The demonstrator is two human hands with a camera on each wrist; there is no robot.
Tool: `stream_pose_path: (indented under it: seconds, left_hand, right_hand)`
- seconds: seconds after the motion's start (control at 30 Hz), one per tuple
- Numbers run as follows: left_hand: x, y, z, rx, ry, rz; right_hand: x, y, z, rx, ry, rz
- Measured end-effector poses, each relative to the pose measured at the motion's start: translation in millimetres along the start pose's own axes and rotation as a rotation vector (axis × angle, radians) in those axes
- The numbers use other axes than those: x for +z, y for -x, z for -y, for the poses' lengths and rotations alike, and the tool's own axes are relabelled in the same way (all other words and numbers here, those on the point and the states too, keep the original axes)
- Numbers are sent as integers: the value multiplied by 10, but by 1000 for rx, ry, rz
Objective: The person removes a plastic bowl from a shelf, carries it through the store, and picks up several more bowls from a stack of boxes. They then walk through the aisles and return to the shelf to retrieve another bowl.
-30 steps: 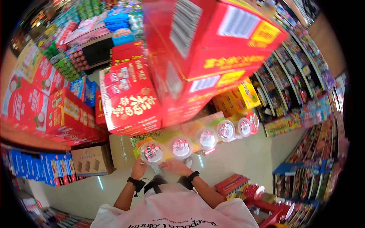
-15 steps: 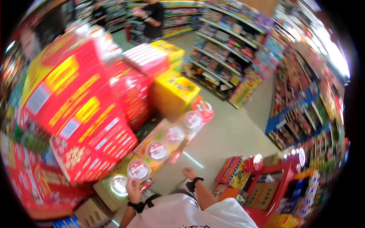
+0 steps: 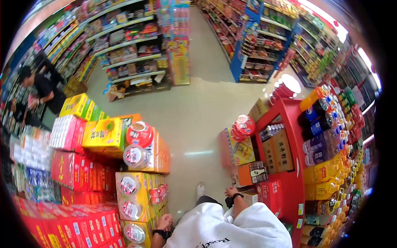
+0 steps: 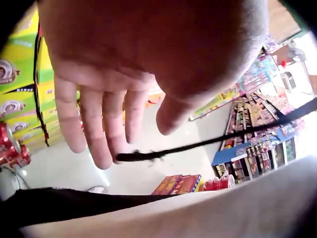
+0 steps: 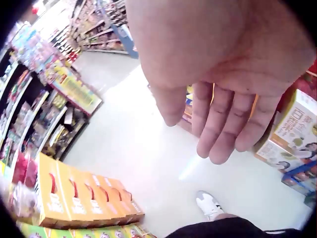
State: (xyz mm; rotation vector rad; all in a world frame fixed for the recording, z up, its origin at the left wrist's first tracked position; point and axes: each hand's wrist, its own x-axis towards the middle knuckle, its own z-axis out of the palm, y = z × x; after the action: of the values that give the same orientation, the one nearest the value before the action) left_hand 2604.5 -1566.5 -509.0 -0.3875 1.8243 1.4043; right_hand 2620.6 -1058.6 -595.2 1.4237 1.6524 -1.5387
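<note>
My left hand [image 3: 166, 222] hangs low beside the stacked yellow-green cartons [image 3: 145, 197] at my left, holding nothing. Its fingers extend loosely in the left wrist view, with a dark cord crossing near the fingertips [image 4: 101, 161]. On top of those cartons stand several round tubs with clear lids [image 3: 131, 210]. The right hand [image 3: 232, 192] hangs at my other side, near an orange box [image 3: 252, 173] by the red display stand. In the right wrist view its fingers are relaxed and bare floor shows beyond them.
An aisle floor [image 3: 198, 120] runs ahead between the displays. Red cartons [image 3: 82, 225] pile up at the left, and drink bottles [image 3: 322, 182] line the right stand [image 3: 291, 120]. Shelves [image 3: 134, 49] stand farther off. A person in black [image 3: 45, 89] is at the far left.
My view has swung right, from the red carton stack to the open aisle. Both hands have come away from the tubs and dropped to my sides.
</note>
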Motion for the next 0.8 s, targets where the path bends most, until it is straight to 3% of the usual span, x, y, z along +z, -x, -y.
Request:
stream_pose_path:
  seconds: [0.1,0.23,0.33,0.37,0.47,0.6,0.73,0.8]
  left_hand:
    - [132,-571,-212,-236,180,-28]
    - [157,-1275,-471,-503,61,92]
    - [359,-1769,-1023,-271,-172,103]
    - [408,-1948,-1165,-103,-165,135]
    - [646,-2174,-1866,-70,-43,82]
    - [632,-2664,-2287,-52,-109,125]
    - [499,-3007,-2486,-269,-107,72]
    - [415,-3283,-2666,-343,-346,238]
  right_hand:
    - [-235,-160,-43,84,-105,31]
    - [-440,-290,222,33,-139,55]
    - [-561,-352,619,-49,-77,29]
    - [-585,-379,732,-74,-56,29]
    - [-605,-540,978,-120,-7,20]
    - [-534,-1100,967,-151,-6,29]
    - [-737,-1439,1250,-40,-62,145]
    - [-877,-1619,1471,-24,-243,135]
